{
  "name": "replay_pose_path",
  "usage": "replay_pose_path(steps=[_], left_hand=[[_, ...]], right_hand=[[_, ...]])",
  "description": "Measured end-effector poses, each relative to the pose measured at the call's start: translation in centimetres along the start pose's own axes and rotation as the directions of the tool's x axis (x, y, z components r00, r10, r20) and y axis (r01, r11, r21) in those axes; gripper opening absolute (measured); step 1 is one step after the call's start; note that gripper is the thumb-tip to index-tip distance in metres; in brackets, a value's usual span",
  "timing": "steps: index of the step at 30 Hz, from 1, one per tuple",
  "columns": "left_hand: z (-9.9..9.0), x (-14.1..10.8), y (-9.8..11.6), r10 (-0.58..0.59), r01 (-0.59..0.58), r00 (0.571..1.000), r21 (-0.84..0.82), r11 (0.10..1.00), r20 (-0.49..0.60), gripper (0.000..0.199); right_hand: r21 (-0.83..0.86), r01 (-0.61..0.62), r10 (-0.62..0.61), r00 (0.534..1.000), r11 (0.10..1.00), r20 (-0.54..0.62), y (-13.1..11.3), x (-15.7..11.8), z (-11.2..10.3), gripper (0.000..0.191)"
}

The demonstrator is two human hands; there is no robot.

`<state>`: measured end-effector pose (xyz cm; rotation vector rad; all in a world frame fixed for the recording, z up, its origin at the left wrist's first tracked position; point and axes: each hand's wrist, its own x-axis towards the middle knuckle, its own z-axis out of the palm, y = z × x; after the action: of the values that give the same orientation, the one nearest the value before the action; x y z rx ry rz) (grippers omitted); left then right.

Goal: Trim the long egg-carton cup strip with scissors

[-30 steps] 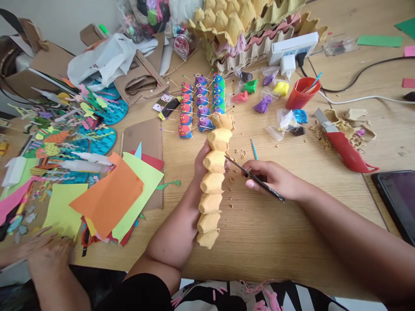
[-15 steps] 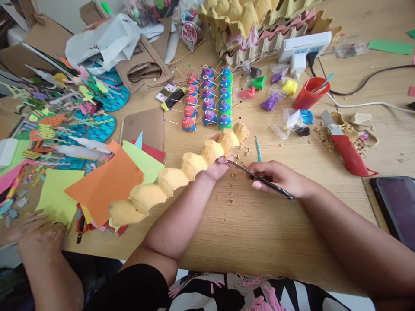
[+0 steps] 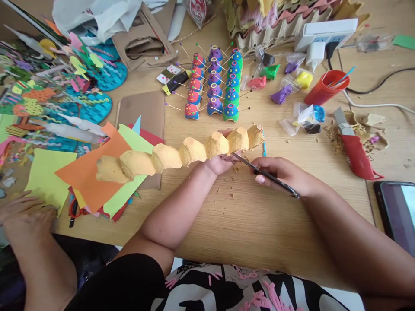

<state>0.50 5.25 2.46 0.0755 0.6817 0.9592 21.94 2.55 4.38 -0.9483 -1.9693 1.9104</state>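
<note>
A long yellow strip of egg-carton humps lies across my left hand, whose fingers are wrapped round its underside near the right end. My right hand grips a thin black tool, which looks like scissors or a knife. The tool's tip touches the lower edge of the strip, beside my left hand. Small crumbs are scattered on the table below. Beyond the strip stand three rows of painted humps with pins: red, purple and blue-green.
Coloured paper sheets lie at the left, near another person's hand. An orange cup, clay bags, a red-handled cutter and a phone are at the right. Egg trays and a power strip stand behind.
The left end of the yellow strip has swung upward, so the strip lies more level. The view has shifted. Both hands keep their holds.
</note>
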Motion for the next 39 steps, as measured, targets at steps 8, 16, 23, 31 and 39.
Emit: replay_pose_path(steps=[8, 16, 23, 31, 39], left_hand=[[-0.4, 0.2, -0.1, -0.067, 0.056, 0.992, 0.108, 0.993, 0.102, 0.057], [0.0, -0.1, 0.1, -0.062, 0.064, 0.997, 0.030, 0.998, -0.045, 0.055], [-0.5, 0.3, 0.0, -0.108, 0.102, 0.981, -0.047, 0.994, -0.159, 0.041], [0.0, -0.1, 0.2, -0.098, 0.086, 0.979, -0.076, 0.993, -0.177, 0.033], [-0.5, 0.0, 0.2, -0.137, 0.110, 0.965, -0.131, 0.985, -0.223, 0.037]], right_hand=[[0.042, 0.004, -0.005, 1.000, 0.999, 0.021, 0.5, 0.1, 0.0, 0.045], [0.066, 0.021, -0.022, 0.999, 0.998, 0.025, 0.9, 0.3, 0.1, 0.042], [0.021, 0.023, -0.024, 0.999, 1.000, 0.031, 1.2, 0.3, 0.0, 0.041], [-0.071, 0.057, -0.056, 0.998, 0.996, 0.008, 1.4, 0.4, 0.1, 0.038], [-0.129, 0.040, -0.043, 0.999, 0.991, -0.016, 1.4, 0.4, 0.3, 0.037]])
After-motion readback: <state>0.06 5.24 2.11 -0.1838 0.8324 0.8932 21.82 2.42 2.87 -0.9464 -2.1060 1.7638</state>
